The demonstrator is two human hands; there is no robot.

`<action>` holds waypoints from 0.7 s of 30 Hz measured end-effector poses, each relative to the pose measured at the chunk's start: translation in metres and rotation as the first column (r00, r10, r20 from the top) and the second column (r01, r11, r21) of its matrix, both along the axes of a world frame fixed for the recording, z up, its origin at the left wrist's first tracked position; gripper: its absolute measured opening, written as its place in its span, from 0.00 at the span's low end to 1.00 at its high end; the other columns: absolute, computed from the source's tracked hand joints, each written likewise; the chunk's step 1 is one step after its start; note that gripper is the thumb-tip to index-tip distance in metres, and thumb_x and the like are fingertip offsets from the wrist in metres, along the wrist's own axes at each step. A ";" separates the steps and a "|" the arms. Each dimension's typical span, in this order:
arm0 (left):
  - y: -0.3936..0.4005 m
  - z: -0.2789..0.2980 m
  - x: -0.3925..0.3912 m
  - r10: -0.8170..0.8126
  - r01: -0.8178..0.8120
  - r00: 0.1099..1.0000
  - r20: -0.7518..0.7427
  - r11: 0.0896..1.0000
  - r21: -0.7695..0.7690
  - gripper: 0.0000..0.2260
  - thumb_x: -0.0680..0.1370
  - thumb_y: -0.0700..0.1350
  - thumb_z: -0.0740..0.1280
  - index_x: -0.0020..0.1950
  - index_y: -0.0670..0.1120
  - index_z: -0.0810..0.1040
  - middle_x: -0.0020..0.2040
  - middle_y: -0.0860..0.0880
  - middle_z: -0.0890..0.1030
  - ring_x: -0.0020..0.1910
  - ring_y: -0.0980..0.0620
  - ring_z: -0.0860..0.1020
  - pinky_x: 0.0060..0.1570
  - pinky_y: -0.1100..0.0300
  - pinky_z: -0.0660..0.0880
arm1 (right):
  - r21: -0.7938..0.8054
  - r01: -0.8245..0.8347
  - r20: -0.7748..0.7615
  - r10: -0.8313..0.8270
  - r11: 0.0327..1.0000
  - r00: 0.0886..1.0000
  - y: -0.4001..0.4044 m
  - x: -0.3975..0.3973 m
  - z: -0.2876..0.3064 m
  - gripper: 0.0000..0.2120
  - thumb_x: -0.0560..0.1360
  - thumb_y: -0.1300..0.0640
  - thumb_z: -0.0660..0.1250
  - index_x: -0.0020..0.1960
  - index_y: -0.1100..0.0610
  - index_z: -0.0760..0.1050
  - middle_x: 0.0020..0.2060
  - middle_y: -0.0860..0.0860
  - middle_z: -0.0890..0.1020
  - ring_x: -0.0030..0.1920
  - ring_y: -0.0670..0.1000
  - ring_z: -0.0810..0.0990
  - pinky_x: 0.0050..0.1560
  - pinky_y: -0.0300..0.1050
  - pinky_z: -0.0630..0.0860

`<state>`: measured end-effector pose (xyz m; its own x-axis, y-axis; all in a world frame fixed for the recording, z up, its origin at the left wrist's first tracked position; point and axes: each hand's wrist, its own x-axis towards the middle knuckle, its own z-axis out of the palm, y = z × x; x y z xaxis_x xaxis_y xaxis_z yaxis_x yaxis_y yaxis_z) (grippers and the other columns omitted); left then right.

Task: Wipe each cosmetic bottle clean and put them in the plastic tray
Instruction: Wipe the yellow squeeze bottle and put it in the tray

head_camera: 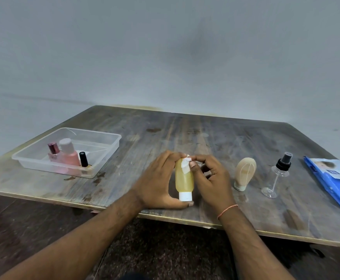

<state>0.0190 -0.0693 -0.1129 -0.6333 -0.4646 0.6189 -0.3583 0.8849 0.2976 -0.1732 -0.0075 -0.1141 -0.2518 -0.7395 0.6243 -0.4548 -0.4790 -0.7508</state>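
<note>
Gripping the yellow bottle (183, 181) cap-down above the counter's (185, 134) near edge, the left hand (157, 178) steadies it so the right hand (209, 174) can pinch a white wipe (185, 164) against its upper end, the plastic tray (104, 156) waiting far left.

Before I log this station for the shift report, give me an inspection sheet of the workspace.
Surface: worn, stained wooden table.
Job's things: yellow bottle held cap-down on the table; clear plastic tray holds a perfume bottle, pink bottle and black-capped bottle; beige tube and clear spray bottle stand outside it.
Clutter: blue wipes pack.
Hands: left hand grips the yellow bottle; right hand pinches a white wipe against it.
Cables: nothing seen.
Surroundings: grey wall, dark floor.
</note>
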 end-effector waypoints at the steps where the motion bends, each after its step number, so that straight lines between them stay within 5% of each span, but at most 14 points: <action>1: 0.000 0.000 0.000 0.003 -0.003 1.000 0.002 1.000 0.002 0.51 0.64 0.67 0.84 0.79 0.46 0.68 0.71 0.54 0.71 0.68 0.56 0.72 0.70 0.60 0.71 | 0.011 -0.019 0.009 0.019 1.000 1.000 0.000 0.000 0.000 0.07 0.81 0.60 0.74 0.56 0.50 0.86 0.49 0.44 0.84 0.46 0.48 0.81 0.46 0.40 0.76; 8: -0.001 -0.001 0.002 0.085 -0.079 0.993 -0.081 0.994 0.072 0.51 0.64 0.66 0.84 0.79 0.48 0.67 0.69 0.55 0.70 0.66 0.55 0.73 0.66 0.51 0.76 | 0.007 -0.157 0.046 0.157 0.988 0.987 0.005 0.005 -0.001 0.07 0.72 0.60 0.71 0.43 0.50 0.85 0.41 0.49 0.84 0.40 0.57 0.81 0.39 0.51 0.75; 11: -0.002 -0.002 0.003 0.079 -0.063 0.987 -0.141 0.991 0.117 0.51 0.64 0.65 0.86 0.79 0.48 0.67 0.71 0.54 0.70 0.69 0.53 0.74 0.67 0.49 0.76 | 0.036 -0.208 0.145 0.201 0.977 0.969 0.005 0.001 0.000 0.07 0.71 0.63 0.69 0.40 0.53 0.83 0.38 0.49 0.85 0.39 0.53 0.81 0.40 0.49 0.77; 15: -0.001 -0.002 0.008 0.033 -0.004 0.981 -0.193 0.989 0.148 0.51 0.66 0.67 0.83 0.80 0.49 0.64 0.72 0.53 0.69 0.70 0.52 0.74 0.67 0.49 0.76 | 0.114 -0.167 0.324 0.123 0.979 0.938 -0.002 -0.004 0.002 0.12 0.80 0.67 0.70 0.46 0.52 0.84 0.40 0.48 0.86 0.38 0.44 0.80 0.40 0.40 0.76; 21: -0.001 0.000 0.005 -0.006 0.018 0.994 -0.107 0.994 0.106 0.51 0.67 0.69 0.80 0.81 0.47 0.63 0.74 0.56 0.67 0.72 0.55 0.71 0.69 0.48 0.75 | 0.156 -0.339 0.261 0.292 0.928 0.920 -0.001 -0.004 0.003 0.09 0.80 0.63 0.69 0.54 0.54 0.86 0.44 0.54 0.88 0.41 0.48 0.82 0.41 0.41 0.78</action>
<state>0.0241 -0.0699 -0.1128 -0.5722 -0.5242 0.6307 -0.3092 0.8502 0.4261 -0.1770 -0.0084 -0.1114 -0.1040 -0.9046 0.4133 -0.1083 -0.4028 -0.9089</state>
